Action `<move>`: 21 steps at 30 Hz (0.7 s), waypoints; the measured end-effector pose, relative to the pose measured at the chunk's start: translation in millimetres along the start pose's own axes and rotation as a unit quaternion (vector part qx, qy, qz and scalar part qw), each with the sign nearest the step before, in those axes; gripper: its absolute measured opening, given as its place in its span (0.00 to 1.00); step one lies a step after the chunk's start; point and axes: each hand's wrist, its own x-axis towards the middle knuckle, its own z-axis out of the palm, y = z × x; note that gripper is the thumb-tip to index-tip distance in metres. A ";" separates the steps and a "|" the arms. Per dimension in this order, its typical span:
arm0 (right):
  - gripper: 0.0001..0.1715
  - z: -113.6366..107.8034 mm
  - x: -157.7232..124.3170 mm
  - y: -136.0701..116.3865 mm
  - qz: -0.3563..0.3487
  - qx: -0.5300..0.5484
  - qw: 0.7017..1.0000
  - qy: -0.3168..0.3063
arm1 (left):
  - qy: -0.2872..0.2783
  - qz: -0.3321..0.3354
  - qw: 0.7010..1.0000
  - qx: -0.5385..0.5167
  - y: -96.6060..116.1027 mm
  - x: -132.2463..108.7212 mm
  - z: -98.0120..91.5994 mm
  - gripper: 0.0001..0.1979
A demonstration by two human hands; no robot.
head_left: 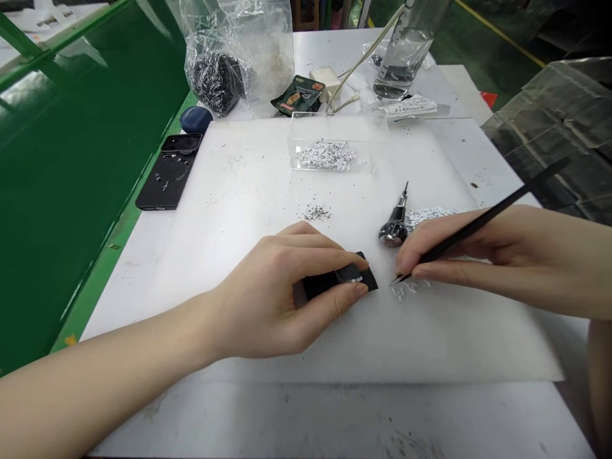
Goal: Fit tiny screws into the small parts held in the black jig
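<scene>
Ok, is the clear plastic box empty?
Not empty: a heap of small white pieces lies inside the clear plastic box, visible through its walls.

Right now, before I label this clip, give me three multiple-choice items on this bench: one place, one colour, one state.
1. Where is the phone?
A. Left of the white sheet
B. Inside the clear box
C. Under the right hand

2. What colour is the piece pinched in the left hand?
A. Green
B. Black
C. White

3. The tweezers are:
A. Lying on the sheet
B. Held in the right hand
C. Inside the clear box

1. A: it lies beyond the sheet's left edge.
2. B: dark between thumb and fingers.
3. B: the fingers grip them, tips near white bits.
</scene>
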 end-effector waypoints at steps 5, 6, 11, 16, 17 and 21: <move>0.09 -1.4 1.5 0.6 -0.007 0.006 1.000 -0.010 | -0.005 -0.009 1.000 -0.003 1.9 -0.3 -0.4 0.10; 0.09 -1.5 1.6 0.0 -0.002 0.003 1.000 -0.011 | -0.004 -0.006 1.000 -0.004 1.5 -0.5 -0.3 0.10; 0.08 -2.0 0.6 0.1 -0.004 -0.007 1.000 -0.010 | -0.003 -0.003 1.000 -0.002 -0.4 -0.7 -0.2 0.10; 0.09 -0.9 0.4 1.9 -0.010 0.008 1.000 -0.012 | -0.001 0.001 1.000 -0.001 -1.2 0.2 -0.4 0.10; 0.08 -0.5 0.6 1.9 -0.008 0.014 1.000 -0.011 | 0.000 0.006 1.000 -0.002 -1.4 0.3 -0.2 0.10; 0.08 0.8 1.6 1.8 0.011 0.043 0.999 -0.007 | -0.001 0.001 1.000 -0.003 -1.3 0.3 0.2 0.10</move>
